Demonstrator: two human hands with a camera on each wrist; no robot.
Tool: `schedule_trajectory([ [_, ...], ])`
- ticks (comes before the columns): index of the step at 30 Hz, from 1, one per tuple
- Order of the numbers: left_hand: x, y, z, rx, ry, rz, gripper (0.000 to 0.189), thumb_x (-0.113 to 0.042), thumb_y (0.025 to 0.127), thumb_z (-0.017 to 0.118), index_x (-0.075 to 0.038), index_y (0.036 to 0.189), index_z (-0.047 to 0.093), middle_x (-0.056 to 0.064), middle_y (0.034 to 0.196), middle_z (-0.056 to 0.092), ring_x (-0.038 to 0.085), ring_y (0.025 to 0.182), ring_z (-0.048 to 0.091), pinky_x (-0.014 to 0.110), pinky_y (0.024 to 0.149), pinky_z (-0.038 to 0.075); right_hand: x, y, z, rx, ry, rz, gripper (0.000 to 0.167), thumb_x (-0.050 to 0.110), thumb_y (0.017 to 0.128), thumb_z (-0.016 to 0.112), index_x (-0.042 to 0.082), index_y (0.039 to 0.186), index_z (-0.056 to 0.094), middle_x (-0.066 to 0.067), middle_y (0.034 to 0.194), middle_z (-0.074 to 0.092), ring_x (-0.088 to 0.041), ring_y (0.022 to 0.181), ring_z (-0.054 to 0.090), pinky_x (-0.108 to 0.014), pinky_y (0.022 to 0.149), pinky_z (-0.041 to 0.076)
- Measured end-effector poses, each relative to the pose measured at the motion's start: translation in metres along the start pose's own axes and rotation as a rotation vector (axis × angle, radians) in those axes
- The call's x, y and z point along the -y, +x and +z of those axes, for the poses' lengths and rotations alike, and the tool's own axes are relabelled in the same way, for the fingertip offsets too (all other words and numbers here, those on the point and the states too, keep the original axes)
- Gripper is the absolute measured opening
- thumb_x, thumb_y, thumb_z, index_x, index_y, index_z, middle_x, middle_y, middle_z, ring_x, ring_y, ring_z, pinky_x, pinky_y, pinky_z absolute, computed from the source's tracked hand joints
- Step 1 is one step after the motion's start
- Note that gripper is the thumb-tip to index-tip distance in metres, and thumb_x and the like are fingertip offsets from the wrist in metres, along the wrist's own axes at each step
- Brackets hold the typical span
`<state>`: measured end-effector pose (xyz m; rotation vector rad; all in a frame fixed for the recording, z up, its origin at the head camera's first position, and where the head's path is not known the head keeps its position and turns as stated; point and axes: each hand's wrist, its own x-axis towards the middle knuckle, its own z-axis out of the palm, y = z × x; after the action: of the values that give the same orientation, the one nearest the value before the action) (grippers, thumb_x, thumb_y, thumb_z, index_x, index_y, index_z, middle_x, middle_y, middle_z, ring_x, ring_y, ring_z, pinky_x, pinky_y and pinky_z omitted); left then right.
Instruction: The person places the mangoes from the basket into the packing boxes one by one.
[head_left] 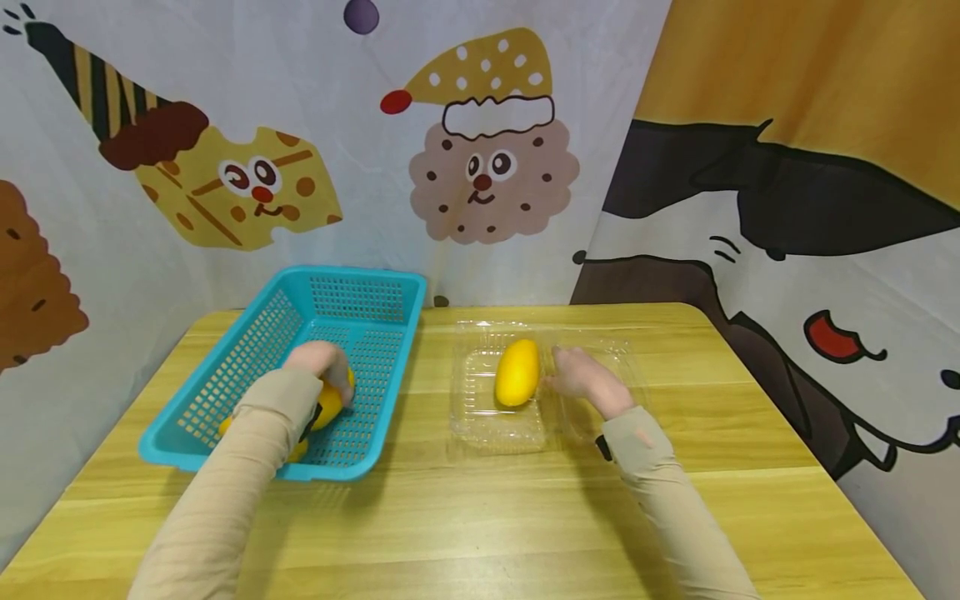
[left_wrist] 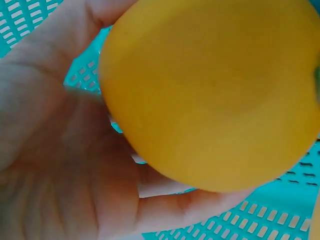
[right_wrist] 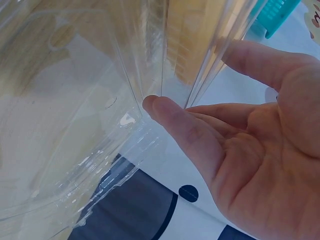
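Note:
In the head view, my left hand [head_left: 321, 360] is down inside the blue basket [head_left: 408, 350], gripping a yellow mango [head_left: 328, 407]. The left wrist view shows the mango [left_wrist: 210, 95] filling much of the frame, fingers curled beneath its rounded side. To the right, an open clear plastic clamshell container [head_left: 480, 433] lies on the table, one mango [head_left: 517, 372] in its left half. Where its two halves meet, my right hand [head_left: 585, 379] holds the edge. Close up, the clear plastic [right_wrist: 125, 90] runs between thumb and fingers of that hand [right_wrist: 250, 125].
More yellow fruit [head_left: 298, 451] lies in the basket, partly hidden by the left sleeve [head_left: 247, 450]. The wooden table [head_left: 465, 525] carries basket and container side by side. Behind its far edge hangs a cloth with cartoon prints [head_left: 495, 183].

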<state>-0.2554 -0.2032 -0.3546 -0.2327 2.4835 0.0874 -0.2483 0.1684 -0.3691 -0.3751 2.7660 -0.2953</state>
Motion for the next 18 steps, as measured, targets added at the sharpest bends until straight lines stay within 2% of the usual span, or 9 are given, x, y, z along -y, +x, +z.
schedule_trajectory([
  [4,0.0016,0.0012,0.0005,-0.003,-0.031,-0.02,0.049,-0.036,0.065,0.08,-0.004,0.091,0.055,0.01,0.088,0.054,0.02,0.082,0.055,0.027,0.071,0.053,-0.0003,-0.0003,-0.0004,-0.003,0.007,-0.003,0.066,0.025,0.095,0.055,-0.013,0.142,0.029,-0.034,0.138,0.043,-0.044,0.13,0.042,-0.052,0.107,0.038],
  [8,0.0035,0.0005,0.0024,-0.015,-0.026,0.0,0.048,-0.039,0.065,0.077,-0.004,0.089,0.055,0.009,0.085,0.055,0.019,0.079,0.056,0.026,0.068,0.053,-0.0003,-0.0004,-0.0003,-0.003,0.005,-0.005,0.066,0.025,0.095,0.055,-0.013,0.142,0.029,-0.034,0.138,0.044,-0.044,0.13,0.041,-0.052,0.108,0.038],
  [11,0.0043,0.0,0.0022,0.001,-0.048,0.016,0.046,-0.039,0.068,0.075,-0.004,0.09,0.055,0.008,0.084,0.056,0.018,0.077,0.056,0.025,0.066,0.052,-0.0002,-0.0005,-0.0005,-0.002,0.004,-0.009,0.066,0.025,0.095,0.055,-0.014,0.142,0.028,-0.034,0.138,0.043,-0.044,0.13,0.042,-0.052,0.107,0.038],
  [18,0.0026,-0.001,-0.0051,0.002,0.008,0.105,0.043,-0.042,0.076,0.067,-0.005,0.093,0.054,0.009,0.084,0.055,0.018,0.076,0.054,0.026,0.066,0.049,-0.0003,-0.0016,-0.0006,0.006,0.019,-0.005,0.067,0.025,0.096,0.055,-0.012,0.143,0.026,-0.032,0.141,0.041,-0.043,0.132,0.041,-0.051,0.108,0.038],
])
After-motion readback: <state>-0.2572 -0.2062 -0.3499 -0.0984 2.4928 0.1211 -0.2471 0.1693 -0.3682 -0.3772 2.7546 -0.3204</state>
